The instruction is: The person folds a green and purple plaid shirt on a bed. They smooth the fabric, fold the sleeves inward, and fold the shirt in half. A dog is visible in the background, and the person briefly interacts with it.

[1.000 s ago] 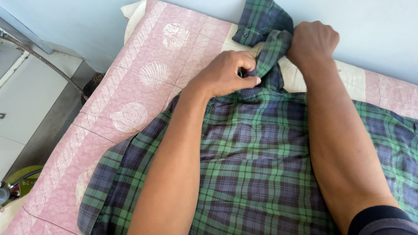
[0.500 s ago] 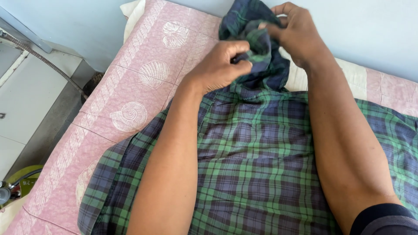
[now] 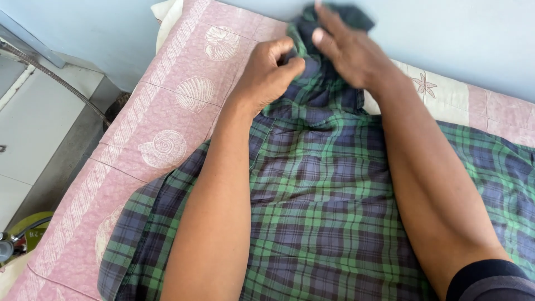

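Between both hands, plaid shirt's bunched collar.

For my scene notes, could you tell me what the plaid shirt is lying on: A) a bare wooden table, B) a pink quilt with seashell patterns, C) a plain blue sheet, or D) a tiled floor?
B: the green and navy plaid shirt is spread over a pink quilt with stitched seashell shapes.
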